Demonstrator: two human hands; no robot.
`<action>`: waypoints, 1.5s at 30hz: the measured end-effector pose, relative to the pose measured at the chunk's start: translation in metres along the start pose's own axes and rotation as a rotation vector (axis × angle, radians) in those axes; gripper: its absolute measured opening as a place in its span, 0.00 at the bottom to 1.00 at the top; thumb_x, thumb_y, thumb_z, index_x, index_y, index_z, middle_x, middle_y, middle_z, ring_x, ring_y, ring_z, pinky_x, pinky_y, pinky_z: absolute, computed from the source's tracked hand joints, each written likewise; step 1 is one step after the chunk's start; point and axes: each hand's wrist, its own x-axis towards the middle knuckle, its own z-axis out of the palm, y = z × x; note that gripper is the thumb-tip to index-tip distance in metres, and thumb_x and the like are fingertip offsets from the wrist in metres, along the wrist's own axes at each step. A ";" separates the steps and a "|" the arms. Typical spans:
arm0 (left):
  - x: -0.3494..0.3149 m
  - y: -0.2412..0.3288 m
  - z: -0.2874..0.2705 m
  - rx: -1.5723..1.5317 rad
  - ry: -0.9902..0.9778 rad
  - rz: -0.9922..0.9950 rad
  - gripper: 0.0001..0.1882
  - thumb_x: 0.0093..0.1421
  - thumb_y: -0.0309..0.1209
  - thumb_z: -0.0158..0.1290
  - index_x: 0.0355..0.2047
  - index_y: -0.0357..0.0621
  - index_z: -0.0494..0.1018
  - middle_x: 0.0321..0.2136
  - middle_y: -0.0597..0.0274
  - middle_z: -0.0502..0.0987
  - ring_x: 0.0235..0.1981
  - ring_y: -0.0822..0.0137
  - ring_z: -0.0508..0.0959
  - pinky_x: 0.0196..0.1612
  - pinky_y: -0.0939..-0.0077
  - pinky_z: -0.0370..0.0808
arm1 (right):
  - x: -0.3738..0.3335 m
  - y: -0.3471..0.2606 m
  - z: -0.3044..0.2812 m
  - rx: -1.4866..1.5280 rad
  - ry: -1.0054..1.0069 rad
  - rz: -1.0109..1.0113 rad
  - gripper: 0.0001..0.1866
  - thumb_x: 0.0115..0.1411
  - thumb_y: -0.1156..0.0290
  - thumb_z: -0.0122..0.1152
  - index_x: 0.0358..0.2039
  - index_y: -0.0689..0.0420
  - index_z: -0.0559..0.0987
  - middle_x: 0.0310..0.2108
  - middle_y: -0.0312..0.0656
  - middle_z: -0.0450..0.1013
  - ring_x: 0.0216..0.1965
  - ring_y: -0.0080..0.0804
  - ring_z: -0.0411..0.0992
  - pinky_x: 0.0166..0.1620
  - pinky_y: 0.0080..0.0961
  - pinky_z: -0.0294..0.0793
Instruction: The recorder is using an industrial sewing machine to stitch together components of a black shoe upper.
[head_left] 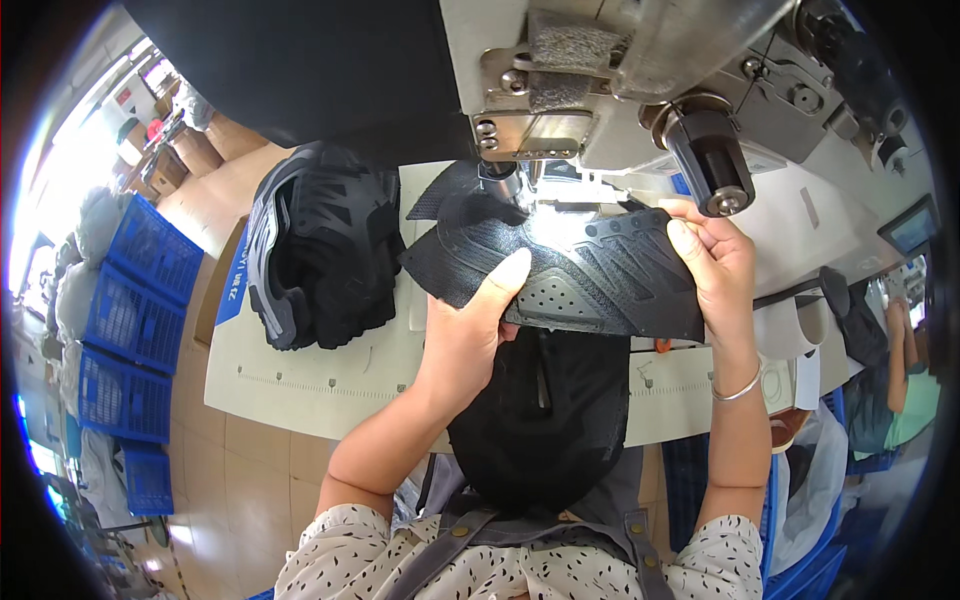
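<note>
A black shoe upper (600, 270) with a perforated grey side panel lies beneath the lit needle area of a sewing machine (540, 130). My left hand (465, 325) grips its near left edge, thumb on top and fingers underneath. At the upper's right end, my right hand (715, 265) pinches the edge between thumb and fingers. Glare from the machine's lamp hides the stitching point. Another black piece (540, 430) hangs over the table's near edge toward my lap, below the held upper.
A stack of black and grey shoe uppers (325, 250) sits left on the pale worktable (290, 375). Blue crates (130, 310) line the floor at far left. A black spool (712, 160) hangs off the machine above my right hand. Another person (895, 370) is at far right.
</note>
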 end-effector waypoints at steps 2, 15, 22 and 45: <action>0.001 0.001 0.001 -0.001 0.017 0.012 0.07 0.55 0.34 0.52 0.32 0.47 0.70 0.24 0.73 0.70 0.20 0.83 0.67 0.18 0.89 0.63 | 0.000 0.000 0.000 -0.032 0.012 -0.003 0.10 0.56 0.76 0.55 0.39 0.64 0.75 0.28 0.33 0.73 0.28 0.11 0.66 0.32 0.07 0.64; 0.001 -0.005 0.005 -0.009 0.055 0.001 0.13 0.53 0.37 0.54 0.36 0.47 0.69 0.27 0.72 0.72 0.23 0.82 0.69 0.19 0.88 0.65 | 0.002 0.003 0.001 0.015 0.013 -0.008 0.10 0.56 0.77 0.55 0.38 0.64 0.76 0.28 0.33 0.74 0.28 0.11 0.67 0.33 0.07 0.65; 0.004 -0.002 -0.002 0.009 0.003 0.009 0.09 0.53 0.35 0.54 0.33 0.46 0.71 0.24 0.72 0.72 0.21 0.82 0.68 0.18 0.88 0.64 | -0.002 0.002 0.005 0.001 0.062 0.007 0.09 0.56 0.77 0.54 0.38 0.64 0.76 0.27 0.32 0.73 0.27 0.10 0.66 0.32 0.07 0.63; 0.016 0.009 -0.007 0.065 0.017 -0.018 0.07 0.54 0.33 0.53 0.30 0.44 0.72 0.20 0.72 0.72 0.15 0.84 0.67 0.15 0.90 0.62 | -0.006 -0.008 0.009 -0.013 -0.192 -0.079 0.18 0.55 0.80 0.53 0.48 0.64 0.69 0.38 0.41 0.72 0.39 0.19 0.69 0.44 0.15 0.68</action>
